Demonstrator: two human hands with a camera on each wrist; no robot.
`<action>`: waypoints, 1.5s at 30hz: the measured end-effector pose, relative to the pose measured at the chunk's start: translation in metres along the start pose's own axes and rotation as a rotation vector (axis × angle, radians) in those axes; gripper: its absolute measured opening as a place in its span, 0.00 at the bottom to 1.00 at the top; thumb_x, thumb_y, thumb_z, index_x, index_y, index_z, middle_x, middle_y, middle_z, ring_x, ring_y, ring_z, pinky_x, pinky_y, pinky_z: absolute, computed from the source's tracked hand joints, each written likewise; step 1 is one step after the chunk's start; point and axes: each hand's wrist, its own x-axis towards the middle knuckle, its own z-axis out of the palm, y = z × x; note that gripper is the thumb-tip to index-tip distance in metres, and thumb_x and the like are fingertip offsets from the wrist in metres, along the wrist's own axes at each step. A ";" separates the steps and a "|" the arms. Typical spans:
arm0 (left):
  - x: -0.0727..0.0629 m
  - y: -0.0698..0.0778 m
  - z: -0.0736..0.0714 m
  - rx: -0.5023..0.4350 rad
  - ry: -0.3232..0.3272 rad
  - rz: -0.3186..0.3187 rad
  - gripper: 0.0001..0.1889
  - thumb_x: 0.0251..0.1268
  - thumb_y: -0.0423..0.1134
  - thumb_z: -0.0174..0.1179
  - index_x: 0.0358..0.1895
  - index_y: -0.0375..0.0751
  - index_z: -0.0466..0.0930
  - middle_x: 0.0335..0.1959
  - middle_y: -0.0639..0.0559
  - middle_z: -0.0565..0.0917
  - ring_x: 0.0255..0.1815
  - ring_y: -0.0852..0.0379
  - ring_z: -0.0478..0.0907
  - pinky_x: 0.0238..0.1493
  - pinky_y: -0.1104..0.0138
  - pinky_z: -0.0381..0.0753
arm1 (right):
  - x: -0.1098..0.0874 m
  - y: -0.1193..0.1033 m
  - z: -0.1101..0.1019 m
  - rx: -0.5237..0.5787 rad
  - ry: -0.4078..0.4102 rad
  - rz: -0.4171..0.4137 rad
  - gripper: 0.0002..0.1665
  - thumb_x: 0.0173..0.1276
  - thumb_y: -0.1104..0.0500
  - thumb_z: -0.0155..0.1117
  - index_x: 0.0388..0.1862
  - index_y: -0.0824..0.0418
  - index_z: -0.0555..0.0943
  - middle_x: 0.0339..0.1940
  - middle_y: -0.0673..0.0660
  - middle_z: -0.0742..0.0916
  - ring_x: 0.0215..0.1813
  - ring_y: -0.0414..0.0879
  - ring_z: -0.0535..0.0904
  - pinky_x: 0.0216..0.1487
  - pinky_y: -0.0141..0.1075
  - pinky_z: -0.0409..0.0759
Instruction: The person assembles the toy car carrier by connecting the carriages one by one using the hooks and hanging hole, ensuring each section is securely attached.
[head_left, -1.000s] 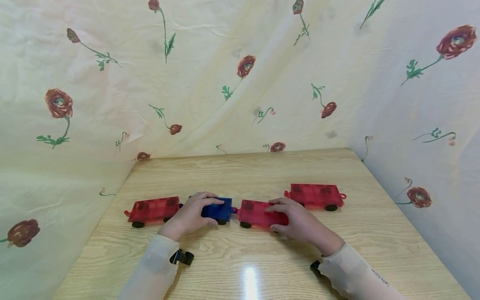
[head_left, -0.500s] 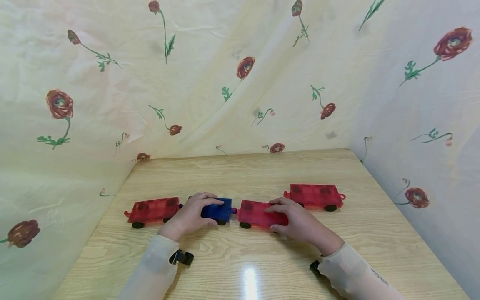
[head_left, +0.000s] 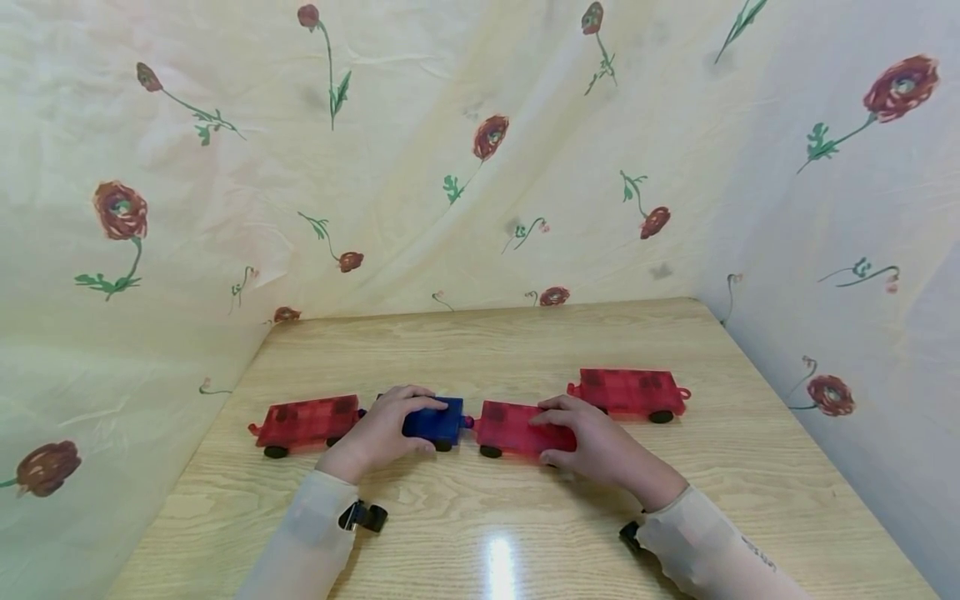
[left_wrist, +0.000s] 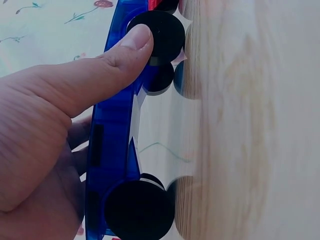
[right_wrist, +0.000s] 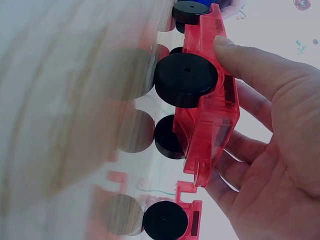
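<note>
My left hand [head_left: 377,433] grips a translucent blue toy train car [head_left: 438,419] across its width. In the left wrist view, the thumb presses by one black wheel [left_wrist: 165,37] and the other fingers are mostly hidden behind the car. A red toy train car [head_left: 502,427] is held by my right hand [head_left: 596,442], thumb on the near side, fingers over the far side. Both cars stand on their wheels, with their ends meeting at a small coupling [head_left: 468,422]. Another red car [head_left: 306,422] adjoins the blue one's left end; my left hand partly covers that joint.
Behind my right hand stands a further red car [head_left: 628,390], apart from the row, with a hook at its left end and a ring at its right. The wooden table [head_left: 480,342] meets flowered cloth [head_left: 420,167] at the back and sides.
</note>
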 end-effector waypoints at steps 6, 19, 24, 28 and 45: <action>0.000 0.002 0.000 0.015 0.006 0.001 0.36 0.55 0.50 0.81 0.70 0.66 0.80 0.74 0.57 0.71 0.77 0.46 0.63 0.72 0.42 0.68 | 0.000 0.000 -0.001 -0.001 0.001 0.000 0.31 0.63 0.49 0.82 0.65 0.48 0.85 0.72 0.53 0.78 0.72 0.58 0.73 0.69 0.57 0.75; 0.007 0.013 0.003 -0.085 0.007 0.018 0.42 0.59 0.59 0.76 0.77 0.67 0.68 0.76 0.61 0.67 0.78 0.49 0.63 0.71 0.43 0.71 | 0.000 0.005 -0.012 0.021 0.027 0.025 0.33 0.66 0.41 0.78 0.68 0.48 0.83 0.77 0.54 0.75 0.77 0.64 0.66 0.71 0.63 0.70; 0.014 0.026 0.006 -0.080 -0.009 0.053 0.43 0.59 0.63 0.74 0.78 0.68 0.67 0.76 0.62 0.67 0.78 0.49 0.63 0.71 0.45 0.71 | 0.000 0.013 -0.023 -0.006 0.061 0.035 0.33 0.66 0.44 0.79 0.67 0.51 0.83 0.76 0.56 0.75 0.77 0.65 0.65 0.69 0.65 0.71; 0.021 0.037 0.009 -0.062 -0.024 0.085 0.43 0.60 0.64 0.73 0.79 0.65 0.66 0.76 0.61 0.68 0.78 0.51 0.63 0.72 0.47 0.71 | -0.001 0.023 -0.032 0.007 0.073 0.079 0.34 0.66 0.45 0.79 0.68 0.52 0.83 0.77 0.57 0.74 0.78 0.64 0.64 0.70 0.64 0.71; 0.055 0.079 0.033 0.047 -0.134 0.200 0.45 0.60 0.64 0.74 0.79 0.55 0.68 0.73 0.58 0.71 0.75 0.52 0.67 0.71 0.52 0.73 | -0.005 0.057 -0.045 -0.023 0.150 0.167 0.35 0.64 0.49 0.81 0.68 0.55 0.82 0.73 0.63 0.76 0.73 0.66 0.70 0.67 0.66 0.73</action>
